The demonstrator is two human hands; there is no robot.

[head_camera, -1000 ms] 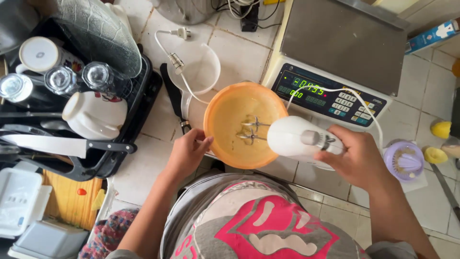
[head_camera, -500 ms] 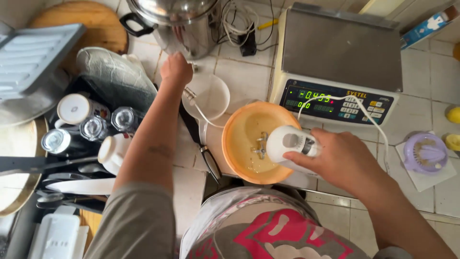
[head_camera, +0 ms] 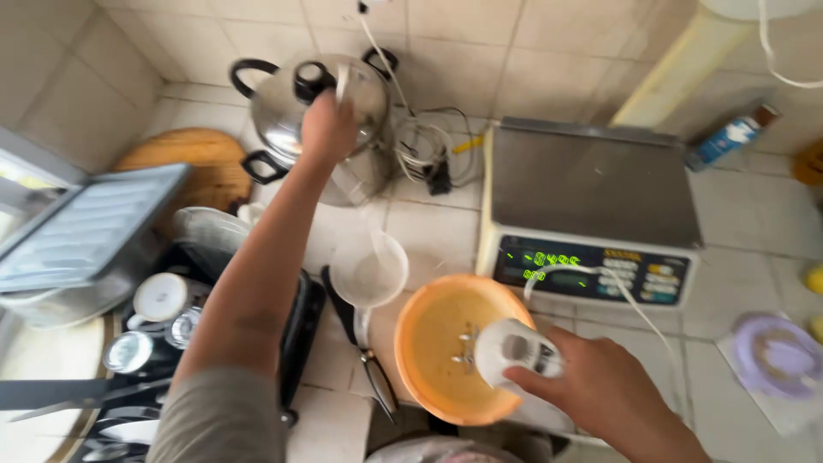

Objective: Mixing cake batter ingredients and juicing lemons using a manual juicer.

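Orange plastic marks the bowl (head_camera: pixel 459 351) low in the head view, holding pale yellow batter. The right hand (head_camera: pixel 600 390) is closed around the body of a white hand mixer (head_camera: pixel 519 351), whose two beaters dip into the batter near the bowl's middle. Its white cord (head_camera: pixel 600 279) loops up over the display of a digital scale (head_camera: pixel 591 206) just beside the bowl.

The left hand (head_camera: pixel 330 129) reaches far up the counter to a steel pot (head_camera: pixel 321 111) with black handles; the fingers look curled around something white and narrow above the lid, though blur makes it hard to say whether this is the plug end of a cord or a utensil.

The risk, as a judgement: the bowl stands with no hand steadying it while the mixer sits in it, so if the beaters turn it could spin, slide toward the counter edge or throw batter. The slack cord across the scale could also snag and tug the mixer sideways.

Counted: one orange bowl, one mixer with two beaters, one scale, one lidded pot, one clear plastic jug (head_camera: pixel 370 274) just left of the bowl, one round wooden board (head_camera: pixel 193 163) near the wall, one lilac lid (head_camera: pixel 780 356) at the right, and at least three cups or jars in the black dish rack (head_camera: pixel 296 334)
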